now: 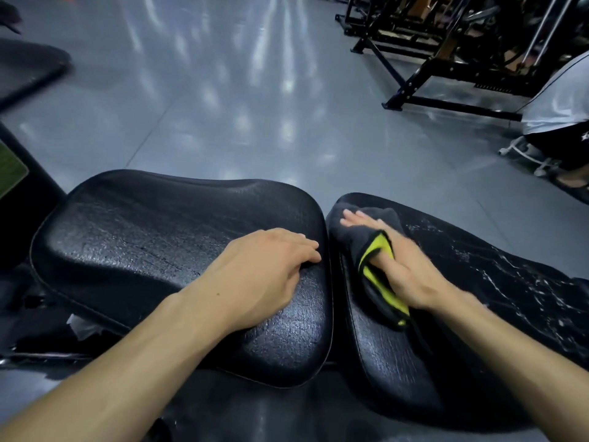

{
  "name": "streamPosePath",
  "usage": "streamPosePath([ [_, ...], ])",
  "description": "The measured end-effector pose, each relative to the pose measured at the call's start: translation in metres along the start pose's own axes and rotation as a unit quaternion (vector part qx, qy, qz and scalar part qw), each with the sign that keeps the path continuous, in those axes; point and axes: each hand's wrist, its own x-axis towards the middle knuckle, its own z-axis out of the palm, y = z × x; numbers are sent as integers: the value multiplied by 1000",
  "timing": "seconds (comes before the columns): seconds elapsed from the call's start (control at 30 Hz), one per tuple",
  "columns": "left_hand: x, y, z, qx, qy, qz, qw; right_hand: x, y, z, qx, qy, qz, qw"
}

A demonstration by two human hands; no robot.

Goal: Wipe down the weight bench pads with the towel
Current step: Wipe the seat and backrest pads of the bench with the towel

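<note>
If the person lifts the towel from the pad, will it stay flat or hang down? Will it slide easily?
The towel would probably hang limp: it already lies bunched in folds under the right hand. It looks light. It likely slides easily, since the pad looks glossy, with wet-looking streaks.

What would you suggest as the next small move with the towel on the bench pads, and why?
Probably sweep the right hand, pressing the grey-and-yellow towel, rightwards along the long pad. That pad shows white streaks to the right of the towel, while the left hand rests on the seat pad.
</note>
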Motion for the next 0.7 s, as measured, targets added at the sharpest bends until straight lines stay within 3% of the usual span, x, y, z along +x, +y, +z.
streamPosePath([
  [0.1, 2, 3, 0, -1, 5, -9, 1000, 56, 17, -6, -16, 51, 162, 985],
  [0.17, 2, 5, 1, 2, 1, -19, 1000, 87, 23, -1, -48, 87, 224, 970],
  [0.23, 2, 6, 1, 1, 0, -24, 1000, 84, 15, 3, -27, 81, 205, 975],
  [0.37, 4, 7, 0, 4, -6, -44, 999, 6, -6, 6, 47, -16, 47, 998],
  [0.47, 6, 11, -1, 17, -9, -55, 998, -7, 6, 0, 62, 16, -12, 998],
  [0.53, 7, 13, -1, 29, -7, -58, 998, 16, 21, -5, 26, 64, 66, 995],
  [0.63, 6, 18, 3, 44, 1, -52, 998, 61, 43, -12, -73, 99, 251, 960],
  [0.7, 4, 18, 7, 51, 15, -41, 998, 82, 47, -10, -132, 77, 248, 957],
])
